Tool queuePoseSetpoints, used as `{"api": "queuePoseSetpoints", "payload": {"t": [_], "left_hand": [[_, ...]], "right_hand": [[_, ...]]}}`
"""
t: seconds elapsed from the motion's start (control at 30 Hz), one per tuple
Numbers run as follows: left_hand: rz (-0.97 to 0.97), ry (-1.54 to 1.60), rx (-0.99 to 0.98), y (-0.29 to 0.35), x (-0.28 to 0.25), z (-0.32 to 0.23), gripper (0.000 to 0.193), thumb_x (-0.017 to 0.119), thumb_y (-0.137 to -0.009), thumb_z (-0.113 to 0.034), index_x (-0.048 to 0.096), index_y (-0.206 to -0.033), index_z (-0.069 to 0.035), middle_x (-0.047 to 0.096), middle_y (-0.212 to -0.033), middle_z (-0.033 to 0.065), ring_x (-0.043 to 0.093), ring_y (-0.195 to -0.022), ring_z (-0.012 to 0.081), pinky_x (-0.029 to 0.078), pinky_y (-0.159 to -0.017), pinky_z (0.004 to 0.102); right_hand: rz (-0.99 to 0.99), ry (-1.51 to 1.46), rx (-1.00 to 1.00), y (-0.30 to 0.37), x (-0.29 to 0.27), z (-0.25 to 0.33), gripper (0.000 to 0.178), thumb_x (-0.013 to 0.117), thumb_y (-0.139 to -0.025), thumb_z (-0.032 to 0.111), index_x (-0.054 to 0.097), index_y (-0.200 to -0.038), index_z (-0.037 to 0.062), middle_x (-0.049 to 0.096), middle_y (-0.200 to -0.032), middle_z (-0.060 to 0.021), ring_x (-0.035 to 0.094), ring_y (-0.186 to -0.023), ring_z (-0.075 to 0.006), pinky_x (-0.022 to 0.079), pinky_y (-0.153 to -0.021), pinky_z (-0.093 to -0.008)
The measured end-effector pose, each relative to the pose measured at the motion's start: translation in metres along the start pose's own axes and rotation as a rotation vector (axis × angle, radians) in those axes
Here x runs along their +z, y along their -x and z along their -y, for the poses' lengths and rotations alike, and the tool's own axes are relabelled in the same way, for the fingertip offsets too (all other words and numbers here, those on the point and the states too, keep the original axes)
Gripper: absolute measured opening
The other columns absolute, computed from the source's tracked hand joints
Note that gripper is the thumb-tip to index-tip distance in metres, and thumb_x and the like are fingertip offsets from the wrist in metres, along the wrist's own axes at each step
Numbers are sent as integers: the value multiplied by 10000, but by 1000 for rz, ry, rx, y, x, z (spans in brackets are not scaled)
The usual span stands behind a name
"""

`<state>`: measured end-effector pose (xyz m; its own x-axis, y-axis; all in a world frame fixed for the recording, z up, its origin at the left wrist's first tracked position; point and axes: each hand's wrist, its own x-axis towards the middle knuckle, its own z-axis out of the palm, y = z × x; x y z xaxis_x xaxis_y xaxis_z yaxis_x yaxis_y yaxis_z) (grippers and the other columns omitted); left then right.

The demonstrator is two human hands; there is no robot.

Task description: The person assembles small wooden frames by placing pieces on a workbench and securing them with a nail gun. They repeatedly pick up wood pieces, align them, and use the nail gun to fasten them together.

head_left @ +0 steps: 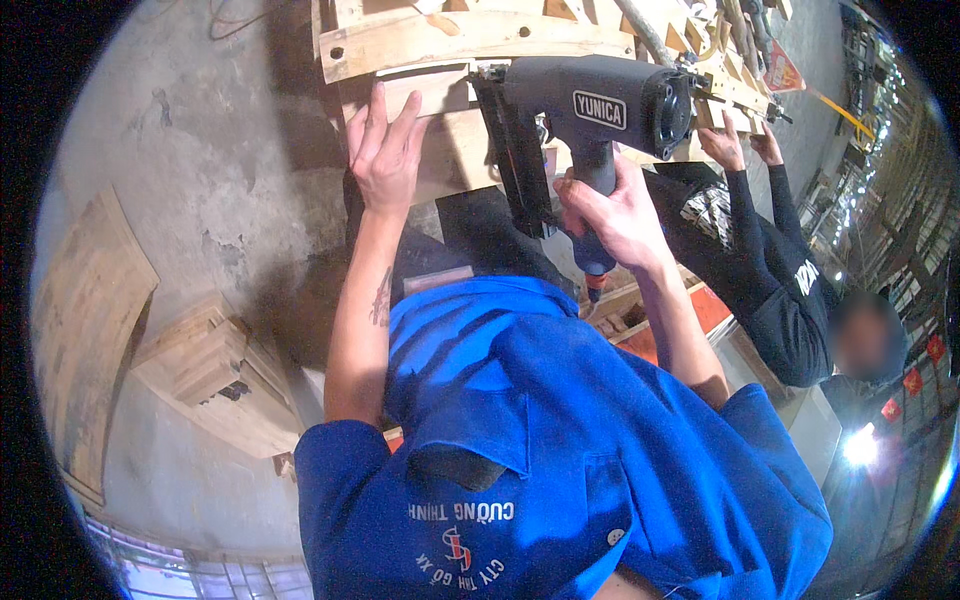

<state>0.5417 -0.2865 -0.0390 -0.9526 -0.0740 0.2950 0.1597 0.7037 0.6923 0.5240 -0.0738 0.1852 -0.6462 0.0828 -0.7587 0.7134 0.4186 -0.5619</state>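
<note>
Grey floor (220, 130) lies left of where my right fingers (588, 202) wrap the nail gun (560, 85), nose (490, 73) by the right end of the strip (446, 95), while my left fingers (377, 112), slightly parted, touch it, pinching or not I can't tell, so best keep them clear and the nose square.

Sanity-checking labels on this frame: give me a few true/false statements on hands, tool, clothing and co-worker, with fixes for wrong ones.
1. The right hand grips the nail gun by its handle. True.
2. The left hand holds a hammer. False: its fingers are at a wooden piece.
3. The camera wearer's shirt is red. False: it is blue.
4. A co-worker in black sleeves is on the wearer's right. True.
5. The nail gun's magazine is white. False: it is black.
</note>
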Motion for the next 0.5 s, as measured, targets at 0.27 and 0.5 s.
{"api": "queuePoseSetpoints", "payload": {"t": [0.27,0.5], "left_hand": [[-14,34,0,0,2,4,515,908,-732,-94,809,-1225,-202,642,-1455,148,644,-1065,333,577,-931,386],[-27,-22,25,4,4,7,521,911,-718,-83,813,-1215,-205,648,-1446,151,649,-1074,325,578,-933,379]], "right_hand": [[-4,54,37,-3,4,-6,176,718,-906,151,671,-1007,15,645,-697,-23,599,-585,-96,490,-561,-293],[-12,116,-55,-4,9,-4,97,687,-949,106,624,-980,39,610,-664,-4,555,-558,-79,435,-528,-270]]}}
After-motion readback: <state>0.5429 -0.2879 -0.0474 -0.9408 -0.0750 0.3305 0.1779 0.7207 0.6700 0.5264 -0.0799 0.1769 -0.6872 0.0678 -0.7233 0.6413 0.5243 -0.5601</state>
